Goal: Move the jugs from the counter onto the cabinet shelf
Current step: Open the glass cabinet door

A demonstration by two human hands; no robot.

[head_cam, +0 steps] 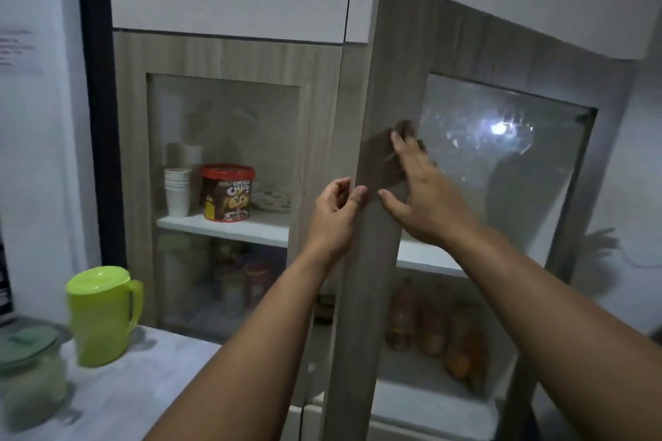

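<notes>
A lime-green jug [102, 315] with a lid and handle stands on the pale counter [143, 387] at the lower left. The right cabinet door [361, 261], wood-framed with a glass pane, stands partly ajar. My left hand [335, 215] pinches the door's free edge between thumb and fingers. My right hand [422, 190] lies flat on the door's front face, fingers spread. A white shelf [229, 224] shows inside the cabinet behind the glass.
A lidded glass jar [30, 372] sits at the counter's left edge. On the shelf stand stacked white cups [177, 191] and a red-lidded Choco Chips tub [227, 191]. Bottles [430, 326] fill the lower compartment. The left door [222, 57] is closed.
</notes>
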